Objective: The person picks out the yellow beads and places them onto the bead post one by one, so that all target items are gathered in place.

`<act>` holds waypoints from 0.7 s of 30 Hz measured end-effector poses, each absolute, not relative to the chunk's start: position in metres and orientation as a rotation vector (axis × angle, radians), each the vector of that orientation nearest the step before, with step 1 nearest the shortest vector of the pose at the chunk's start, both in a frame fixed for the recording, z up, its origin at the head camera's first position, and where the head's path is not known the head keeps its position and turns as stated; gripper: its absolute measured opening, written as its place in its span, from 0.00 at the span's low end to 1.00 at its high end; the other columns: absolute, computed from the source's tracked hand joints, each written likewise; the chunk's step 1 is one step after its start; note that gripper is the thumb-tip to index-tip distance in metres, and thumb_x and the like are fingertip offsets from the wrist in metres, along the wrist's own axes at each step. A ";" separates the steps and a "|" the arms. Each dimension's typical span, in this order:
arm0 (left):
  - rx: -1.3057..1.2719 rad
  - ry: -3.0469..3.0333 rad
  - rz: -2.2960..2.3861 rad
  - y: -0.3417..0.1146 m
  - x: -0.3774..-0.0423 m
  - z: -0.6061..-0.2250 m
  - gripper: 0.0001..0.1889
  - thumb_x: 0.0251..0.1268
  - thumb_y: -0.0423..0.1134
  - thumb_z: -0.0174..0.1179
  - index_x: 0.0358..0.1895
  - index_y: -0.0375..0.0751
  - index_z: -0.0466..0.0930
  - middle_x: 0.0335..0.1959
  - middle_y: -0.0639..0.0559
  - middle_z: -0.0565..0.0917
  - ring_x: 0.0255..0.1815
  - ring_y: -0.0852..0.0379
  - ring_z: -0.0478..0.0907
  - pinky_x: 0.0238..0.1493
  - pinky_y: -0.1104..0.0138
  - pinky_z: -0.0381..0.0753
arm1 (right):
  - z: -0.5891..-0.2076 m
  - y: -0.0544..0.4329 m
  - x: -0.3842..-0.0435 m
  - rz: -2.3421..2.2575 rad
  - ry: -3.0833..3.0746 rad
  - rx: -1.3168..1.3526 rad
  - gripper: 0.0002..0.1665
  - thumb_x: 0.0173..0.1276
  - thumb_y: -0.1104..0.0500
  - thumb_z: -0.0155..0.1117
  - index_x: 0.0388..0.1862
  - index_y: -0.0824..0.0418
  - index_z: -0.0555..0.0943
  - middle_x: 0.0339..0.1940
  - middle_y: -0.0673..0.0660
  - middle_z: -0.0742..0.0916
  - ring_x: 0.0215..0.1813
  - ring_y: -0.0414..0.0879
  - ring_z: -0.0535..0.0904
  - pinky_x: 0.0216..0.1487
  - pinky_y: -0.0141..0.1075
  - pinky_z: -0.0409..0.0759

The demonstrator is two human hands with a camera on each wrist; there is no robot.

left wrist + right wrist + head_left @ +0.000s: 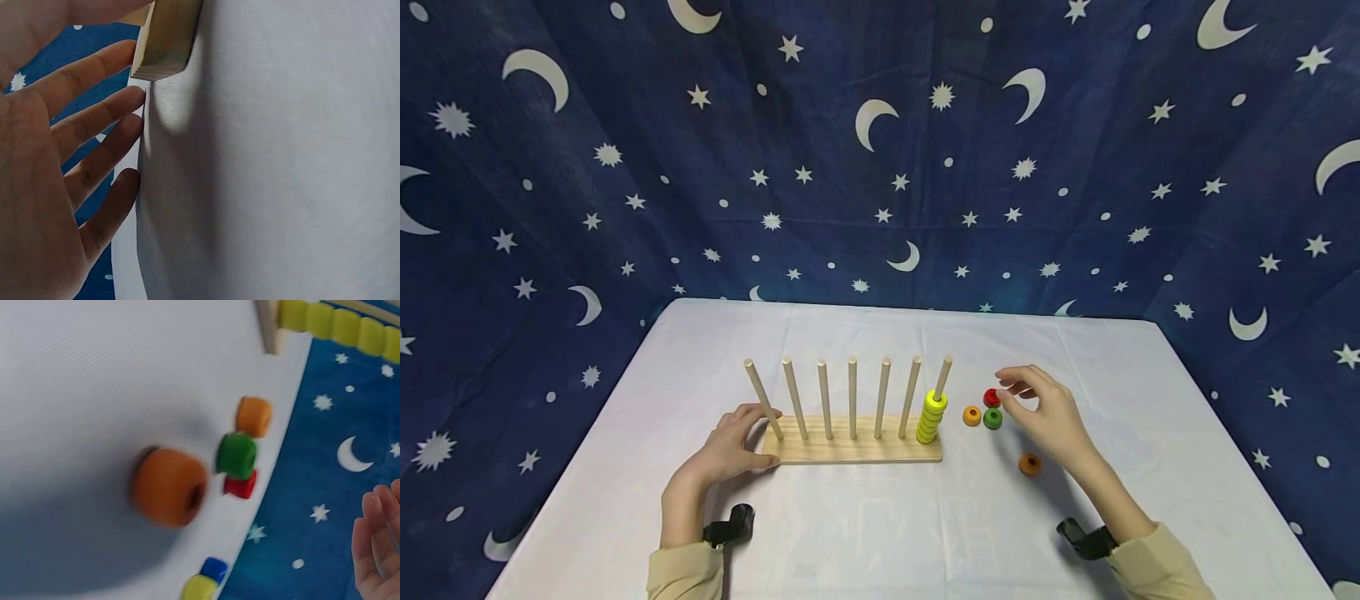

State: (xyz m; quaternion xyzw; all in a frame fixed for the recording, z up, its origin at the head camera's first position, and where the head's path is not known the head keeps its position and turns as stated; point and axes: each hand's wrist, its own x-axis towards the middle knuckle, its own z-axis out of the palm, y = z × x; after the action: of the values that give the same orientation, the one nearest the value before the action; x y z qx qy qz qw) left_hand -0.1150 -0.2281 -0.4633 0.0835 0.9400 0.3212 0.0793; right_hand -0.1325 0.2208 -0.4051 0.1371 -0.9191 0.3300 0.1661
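Observation:
A wooden peg stand (850, 451) with a row of upright dowels lies on the table. My left hand (727, 446) grips its left end, thumb at the front edge and fingertips at the back corner. The left wrist view shows the thumb and index finger at the end of the wooden base (164, 47), the other fingers spread beside it. Yellow beads (931, 417) are stacked on the rightmost dowel. My right hand (1048, 412) hovers to the right with loosely bent fingers and nothing in them, overlapping the red bead (991, 397) in the head view.
A green bead (992, 418) and an orange bead (972, 416) lie beside the red one. Another orange bead (1030, 464) sits nearer the front. In the right wrist view, a blue bead (214, 569) and a yellow bead (198, 589) show at the bottom. A starry cloth (880, 167) hangs behind the table.

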 end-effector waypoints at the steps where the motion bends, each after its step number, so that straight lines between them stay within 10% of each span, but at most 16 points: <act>1: 0.251 2.812 0.962 -0.228 -0.115 -0.463 0.32 0.42 0.41 0.74 0.57 0.48 0.76 0.65 0.40 0.70 0.63 0.37 0.65 0.60 0.35 0.64 | -0.408 0.224 -0.133 0.938 -2.625 0.381 0.14 0.61 0.64 0.65 0.47 0.57 0.82 0.40 0.52 0.86 0.39 0.43 0.80 0.43 0.34 0.80; 21: 0.241 2.802 0.970 -0.228 -0.115 -0.462 0.33 0.41 0.41 0.74 0.58 0.48 0.75 0.65 0.41 0.70 0.63 0.38 0.65 0.61 0.36 0.64 | -0.448 0.276 -0.145 0.806 -2.740 0.271 0.15 0.61 0.64 0.66 0.48 0.62 0.81 0.40 0.57 0.86 0.39 0.50 0.81 0.39 0.34 0.81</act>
State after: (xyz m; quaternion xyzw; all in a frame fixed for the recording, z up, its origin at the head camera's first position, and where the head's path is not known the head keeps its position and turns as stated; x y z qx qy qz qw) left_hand -0.1146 -0.2280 -0.4622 0.0807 0.9386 0.3249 0.0833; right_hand -0.1447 0.2758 -0.4484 0.0937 -0.9462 0.2784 0.1357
